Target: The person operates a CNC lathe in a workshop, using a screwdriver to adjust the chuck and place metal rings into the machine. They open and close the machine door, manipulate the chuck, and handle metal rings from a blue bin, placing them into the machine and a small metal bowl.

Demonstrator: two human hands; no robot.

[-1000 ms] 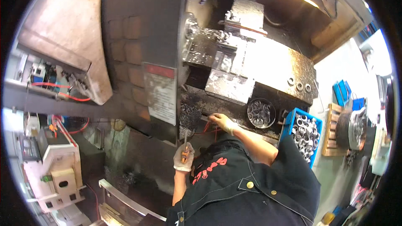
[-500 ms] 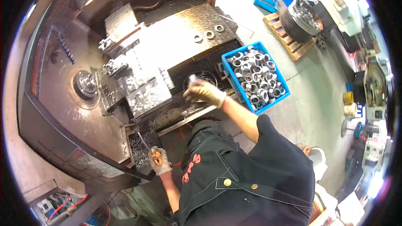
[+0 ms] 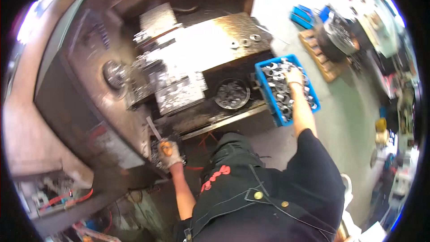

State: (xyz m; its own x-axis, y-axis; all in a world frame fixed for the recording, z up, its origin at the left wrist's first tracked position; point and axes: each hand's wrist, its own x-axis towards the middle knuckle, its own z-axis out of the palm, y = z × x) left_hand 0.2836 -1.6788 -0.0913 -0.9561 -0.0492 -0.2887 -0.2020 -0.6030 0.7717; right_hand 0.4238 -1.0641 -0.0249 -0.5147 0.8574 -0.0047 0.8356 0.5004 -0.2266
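Observation:
My gloved left hand [image 3: 171, 153] is closed round an orange air blow gun [image 3: 166, 148] whose long metal nozzle points up toward the machine. It hangs over a bin of metal chips [image 3: 156, 154] at the machine's front. My gloved right hand [image 3: 294, 77] reaches into a blue plastic crate [image 3: 272, 115] on the right, over a heap of metal rings [image 3: 283, 97]. Its fingers are blurred among the rings, so I cannot make out whether they grip one. Three metal rings [image 3: 246, 42] sit in a row on the machine's bright flat cover.
A lathe chuck [image 3: 115, 75] is at the left, beside the chip-covered slide [image 3: 181, 94]. A round dish [image 3: 233, 94] of metal bits rests before the crate. Beyond stands a wooden pallet [image 3: 316, 54] bearing a drum. The machine door [image 3: 103, 139] borders my left.
My right hand has moved from over the round dish rightward into the blue crate. The left hand keeps the air blow gun. The whole view has shifted and blurred.

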